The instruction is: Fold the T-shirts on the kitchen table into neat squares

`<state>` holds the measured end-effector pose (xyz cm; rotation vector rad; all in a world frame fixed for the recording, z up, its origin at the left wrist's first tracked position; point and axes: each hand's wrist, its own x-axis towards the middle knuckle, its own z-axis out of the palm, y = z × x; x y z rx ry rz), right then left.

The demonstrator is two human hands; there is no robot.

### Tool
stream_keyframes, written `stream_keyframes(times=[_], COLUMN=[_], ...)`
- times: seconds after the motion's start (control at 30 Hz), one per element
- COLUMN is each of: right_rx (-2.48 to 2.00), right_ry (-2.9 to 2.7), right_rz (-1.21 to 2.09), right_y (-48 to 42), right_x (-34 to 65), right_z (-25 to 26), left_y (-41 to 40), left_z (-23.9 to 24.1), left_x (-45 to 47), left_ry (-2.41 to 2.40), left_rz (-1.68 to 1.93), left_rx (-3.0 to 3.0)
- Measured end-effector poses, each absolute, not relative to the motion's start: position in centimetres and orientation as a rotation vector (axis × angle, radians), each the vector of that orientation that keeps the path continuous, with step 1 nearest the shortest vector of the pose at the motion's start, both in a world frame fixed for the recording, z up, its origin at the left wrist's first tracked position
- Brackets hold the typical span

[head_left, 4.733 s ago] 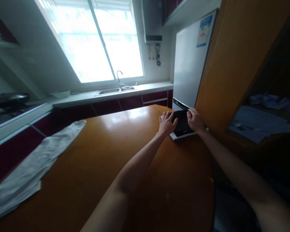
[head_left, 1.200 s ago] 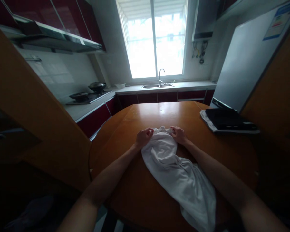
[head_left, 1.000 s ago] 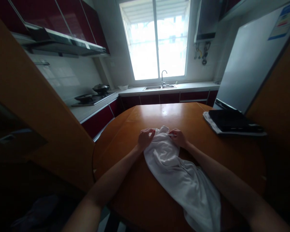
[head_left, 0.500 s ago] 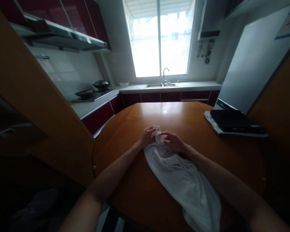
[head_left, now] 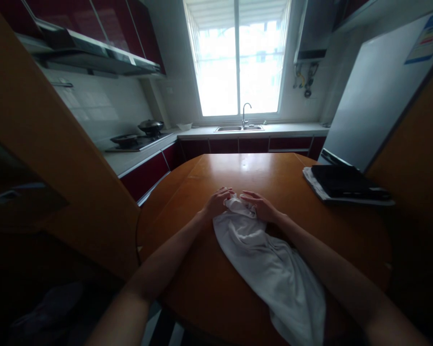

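A long white cloth [head_left: 270,262], perhaps a garment, lies creased across the wooden table [head_left: 173,206] and trails off the near edge. Its far end is bunched into a small crumpled part between my hands. At the left of that bunch my left hand [head_left: 216,202] is closed, its fingers curled over the fabric. My right hand [head_left: 261,207] rests against the bunch's right side, with its fingers stretched out toward the left hand. The right thumb is mostly hidden by the fabric.
A folded black item [head_left: 350,181] lies on a white one at the table's right side, near the fridge [head_left: 368,96]. Beyond the table are a counter with a sink [head_left: 234,128] and a stove with two pans [head_left: 150,126]. A wooden panel [head_left: 75,154] stands at left.
The right hand's fingers have straightened from a curled grip, and the hand has shifted slightly right. More of the bunched cloth shows between the hands. The left hand has moved slightly left.
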<state>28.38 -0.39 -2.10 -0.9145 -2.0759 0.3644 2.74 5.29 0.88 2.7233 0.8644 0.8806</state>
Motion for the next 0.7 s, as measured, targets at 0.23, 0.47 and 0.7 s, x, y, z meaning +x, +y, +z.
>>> stream_keyframes(times=[0.23,0.47,0.7], right_rx=[-1.102,-1.224,-1.212], right_ry=[-2.106,-1.975,-1.692], right_rz=[0.181,0.049,0.152], right_y=[-0.1,1.1,1.7], right_x=[29.1,30.5,31.2], right_z=[-1.9,-2.7,-2.7], left_y=[5.8,6.2,7.4], left_z=[0.0,1.2,1.8], left_x=[2.4,1.2,-1.0], left_ry=[1.037,1.073,1.135], left_rz=[0.926,0.899,0.95], left_rx=[2.649,2.688,2.618])
